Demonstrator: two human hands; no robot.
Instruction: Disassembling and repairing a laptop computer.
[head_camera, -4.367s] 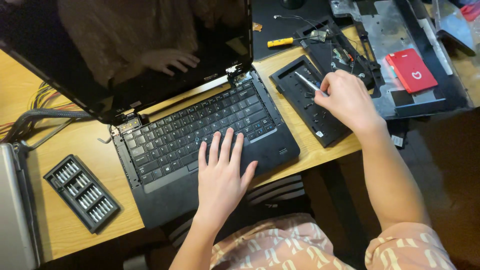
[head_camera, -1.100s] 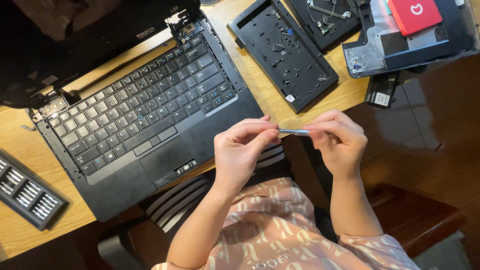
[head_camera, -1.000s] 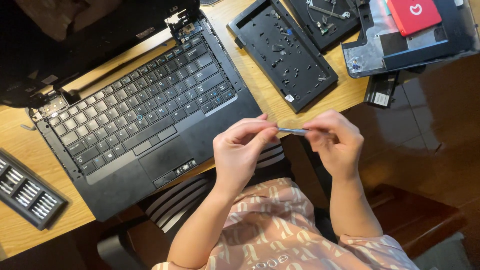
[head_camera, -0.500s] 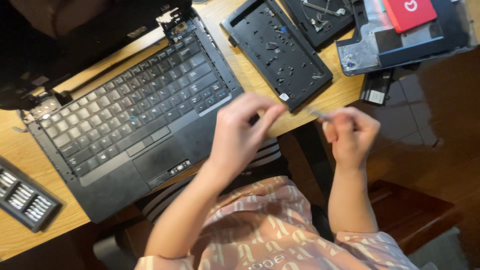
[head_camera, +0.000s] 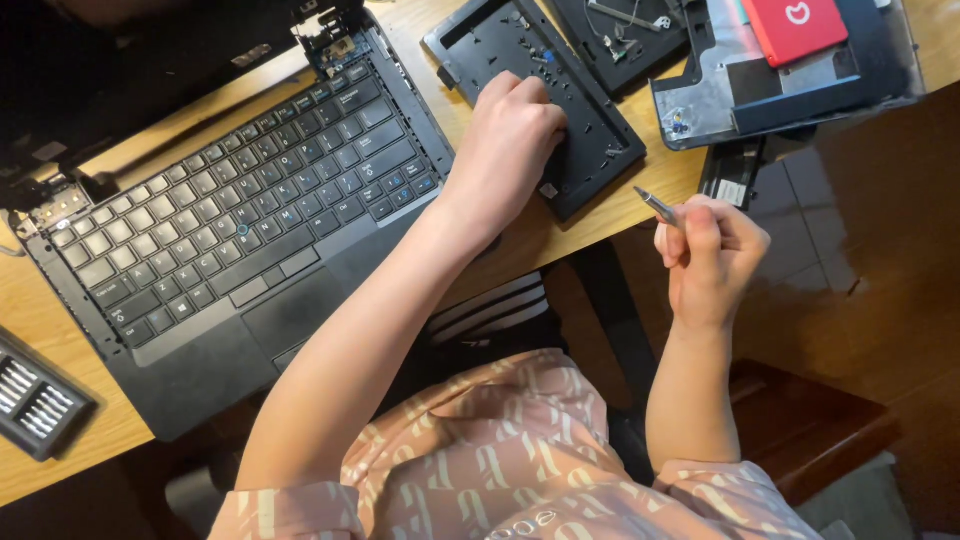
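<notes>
Screws are the main risk: a few small loose ones (head_camera: 680, 122) are seen on the grey cover (head_camera: 700, 100) near the tabletop (head_camera: 670, 180) edge, and they could be knocked to the floor if that cover is nudged. The black plastic panel (head_camera: 590, 150) lies partly close to the same edge, so a hard press from above could tip or slide it. The screwdriver (head_camera: 657, 207) is held off the tabletop, over the floor; if the grip is loosened, it would be dropped out of reach.

The left hand (head_camera: 510, 140) is laid on the black plastic panel with its fingers curled down onto the surface; whether anything is pinched beneath them cannot be told. The right hand (head_camera: 710, 260) is clenched around the screwdriver, whose thin metal tip is pointed up and left, toward the panel but well apart from it. The opened laptop (head_camera: 240, 230) is placed to the left of both hands, and a bit case (head_camera: 35, 400) is seen at the far left edge.
</notes>
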